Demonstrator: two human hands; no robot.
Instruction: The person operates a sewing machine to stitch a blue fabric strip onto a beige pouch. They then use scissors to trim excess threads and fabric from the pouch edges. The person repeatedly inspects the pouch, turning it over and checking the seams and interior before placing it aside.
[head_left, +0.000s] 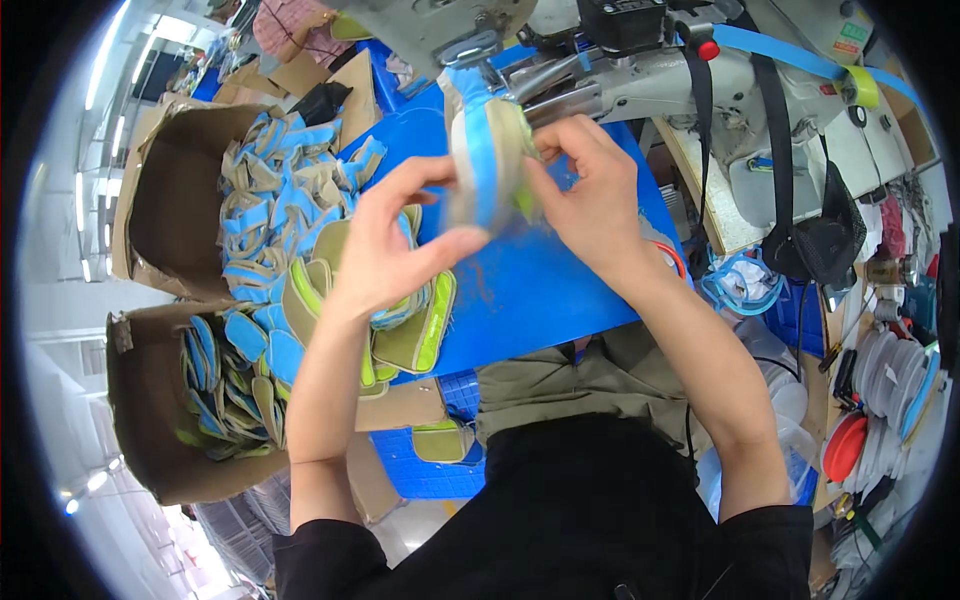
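A curved beige fabric piece with a blue stripe (pixel 483 150) and a lime-green part is held up in front of the sewing machine; its lower end is smeared by motion. It looks like a shoe upper. My left hand (pixel 395 235) grips its left side between the thumb and curled fingers. My right hand (pixel 592 195) pinches its right edge near the green part. Beneath my left forearm lies a pile of flat, rounded olive pieces with lime-green edges (pixel 415 330), at the left of the blue work surface (pixel 540 295).
Upper left, a cardboard box (pixel 185 200) stands beside heaped blue-and-beige fabric pieces (pixel 280 205). A lower box (pixel 140 400) holds rounded pieces. The sewing machine (pixel 650 100) spans the far side, with black straps (pixel 770 130) hanging. A blue basket (pixel 740 285) sits at right.
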